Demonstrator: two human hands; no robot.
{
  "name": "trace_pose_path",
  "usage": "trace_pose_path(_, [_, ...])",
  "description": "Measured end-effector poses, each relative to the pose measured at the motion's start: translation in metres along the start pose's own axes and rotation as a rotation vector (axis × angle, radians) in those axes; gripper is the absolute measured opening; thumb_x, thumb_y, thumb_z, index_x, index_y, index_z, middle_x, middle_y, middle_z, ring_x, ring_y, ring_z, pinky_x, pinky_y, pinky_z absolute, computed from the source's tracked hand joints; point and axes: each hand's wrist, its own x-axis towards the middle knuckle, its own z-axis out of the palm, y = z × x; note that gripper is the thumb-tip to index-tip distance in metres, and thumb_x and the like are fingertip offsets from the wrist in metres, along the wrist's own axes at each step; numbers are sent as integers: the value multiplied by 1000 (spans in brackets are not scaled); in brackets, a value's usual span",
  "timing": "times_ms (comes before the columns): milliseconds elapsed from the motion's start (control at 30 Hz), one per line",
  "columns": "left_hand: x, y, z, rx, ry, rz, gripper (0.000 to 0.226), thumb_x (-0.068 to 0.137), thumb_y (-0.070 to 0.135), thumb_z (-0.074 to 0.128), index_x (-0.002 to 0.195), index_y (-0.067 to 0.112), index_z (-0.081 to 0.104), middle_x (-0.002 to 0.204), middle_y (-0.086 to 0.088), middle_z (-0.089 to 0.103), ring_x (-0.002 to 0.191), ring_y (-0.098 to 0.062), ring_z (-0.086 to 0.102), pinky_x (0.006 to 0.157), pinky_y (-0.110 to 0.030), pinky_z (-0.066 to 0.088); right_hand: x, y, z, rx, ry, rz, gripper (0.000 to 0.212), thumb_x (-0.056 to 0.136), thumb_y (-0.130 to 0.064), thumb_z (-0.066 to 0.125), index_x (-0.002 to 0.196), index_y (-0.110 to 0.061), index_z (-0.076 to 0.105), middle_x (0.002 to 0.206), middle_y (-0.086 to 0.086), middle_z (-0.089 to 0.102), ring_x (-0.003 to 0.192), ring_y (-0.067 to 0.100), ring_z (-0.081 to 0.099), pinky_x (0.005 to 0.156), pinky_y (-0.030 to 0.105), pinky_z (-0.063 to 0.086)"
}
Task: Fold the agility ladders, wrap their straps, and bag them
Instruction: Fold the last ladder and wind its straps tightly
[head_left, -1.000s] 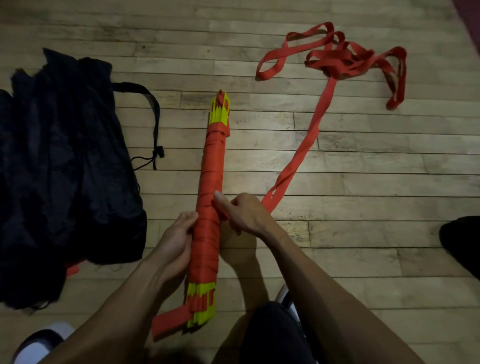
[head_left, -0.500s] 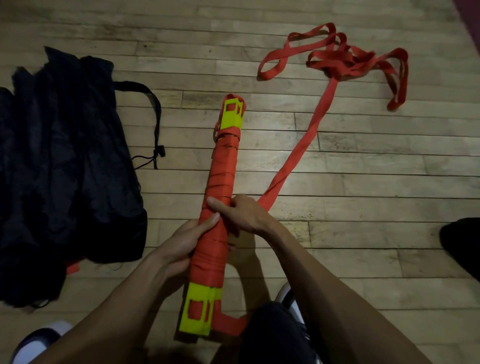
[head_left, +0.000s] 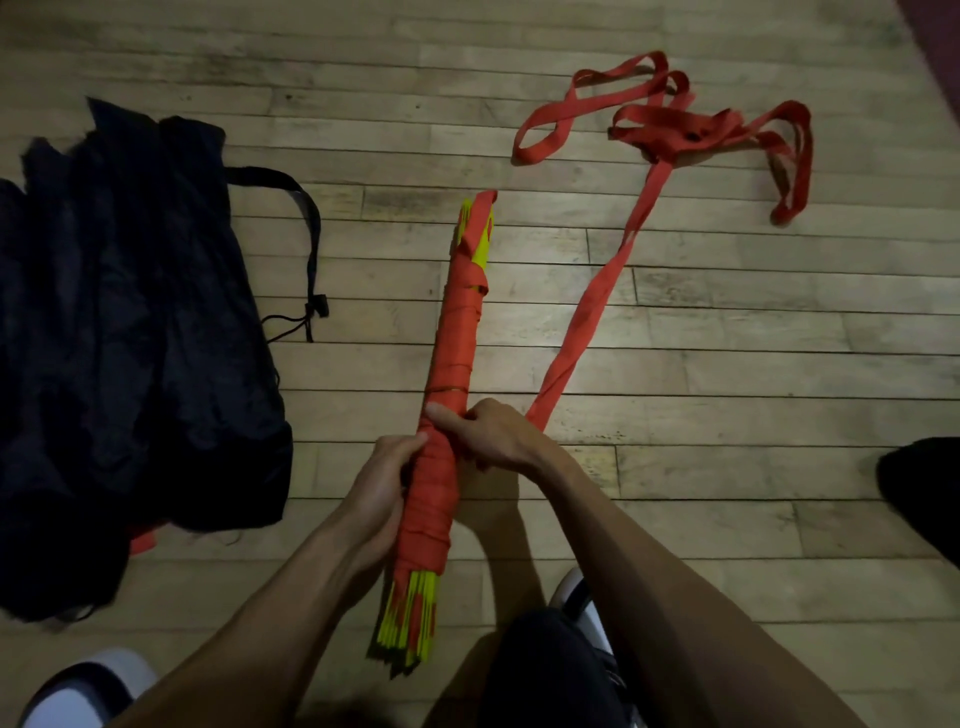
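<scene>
A folded agility ladder bundle (head_left: 457, 332), yellow rungs wound in red strap, lies lengthwise in front of me above the wooden floor. My left hand (head_left: 387, 478) grips the bundle's lower half from the left. My right hand (head_left: 491, 434) holds the strap against the bundle from the right, thumb laid across the wrap. The loose red strap (head_left: 587, 306) runs from my right hand up to a tangled pile (head_left: 691, 130) at the far right. Yellow rung ends (head_left: 410, 618) stick out near my knees.
A black drawstring bag (head_left: 130, 338) lies crumpled on the floor at the left, its cord (head_left: 311, 260) trailing right; a bit of red shows under its lower edge. My shoes (head_left: 88, 680) and dark knee are at the bottom. A dark object sits at the right edge (head_left: 924, 493).
The bundle has turned about its long axis, from flat face up to edge up, taking another turn of strap. Both hands stayed at mid-bundle, shifting their hold round it.
</scene>
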Motion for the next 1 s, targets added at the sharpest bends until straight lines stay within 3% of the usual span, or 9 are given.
trace_pose_path(200, [0, 10, -6, 38, -115, -62, 52, 97, 56, 43, 122, 15, 63, 104, -24, 72, 77, -28, 71, 60, -36, 58, -1, -3, -2, 117, -99, -19, 67, 95, -66, 43, 74, -7, 66, 67, 8, 66, 59, 19, 62, 70, 34, 53])
trace_pose_path(367, [3, 15, -13, 158, 19, -13, 50, 87, 42, 68, 123, 8, 61, 101, -16, 71, 84, -25, 71, 63, -36, 57, -2, -11, -14, -173, -16, -36, 74, 92, -75, 37, 69, -10, 65, 61, 6, 66, 55, 23, 68, 65, 34, 57])
trace_pose_path(433, [3, 14, -6, 256, 122, 19, 45, 86, 28, 76, 122, 9, 55, 106, -13, 70, 85, -23, 70, 60, -31, 56, 1, -13, -13, -185, -17, -33, 69, 90, -77, 36, 70, -16, 63, 66, 9, 68, 57, 25, 69, 66, 36, 59])
trace_pose_path(533, [6, 10, 3, 579, 257, 118, 49, 82, 18, 79, 118, 16, 46, 100, -7, 66, 82, -21, 68, 58, -31, 52, 6, -12, 2, -154, -42, -21, 78, 85, -81, 40, 86, -9, 70, 79, 14, 72, 63, 28, 70, 67, 40, 60])
trace_pose_path(600, [6, 6, 3, 668, 224, 180, 55, 81, 16, 79, 121, 18, 42, 101, -6, 65, 82, -20, 68, 59, -31, 52, 6, -8, 6, -142, -16, -17, 70, 88, -75, 46, 83, -9, 69, 77, 12, 70, 60, 24, 67, 66, 37, 58])
trace_pose_path(700, [3, 7, -5, 312, 8, 95, 52, 86, 33, 74, 131, 14, 54, 103, -8, 71, 81, -18, 71, 60, -32, 57, 5, 0, 4, -97, -14, -28, 69, 92, -68, 48, 61, -9, 62, 56, 8, 63, 54, 18, 62, 69, 34, 50])
trace_pose_path(800, [-3, 8, -9, -128, -163, -81, 54, 99, 56, 40, 122, 16, 66, 95, -15, 75, 72, -21, 72, 59, -33, 61, 5, 0, 1, -63, -23, -58, 69, 95, -65, 45, 57, -9, 60, 52, 4, 60, 53, 14, 58, 70, 31, 46])
trace_pose_path(867, [-1, 6, -12, -181, -148, -133, 63, 100, 61, 30, 126, 14, 62, 96, -20, 74, 73, -28, 73, 65, -41, 62, 5, -3, 1, -63, -41, -74, 68, 96, -63, 44, 58, -9, 60, 52, 2, 59, 53, 13, 57, 68, 30, 45])
trace_pose_path(1000, [1, 10, -19, -187, -206, -202, 55, 102, 54, 36, 130, 13, 60, 107, -24, 72, 85, -35, 74, 76, -51, 62, 7, -10, -1, -137, -1, -95, 70, 94, -68, 44, 59, -10, 62, 51, 1, 61, 48, 14, 61, 62, 30, 50])
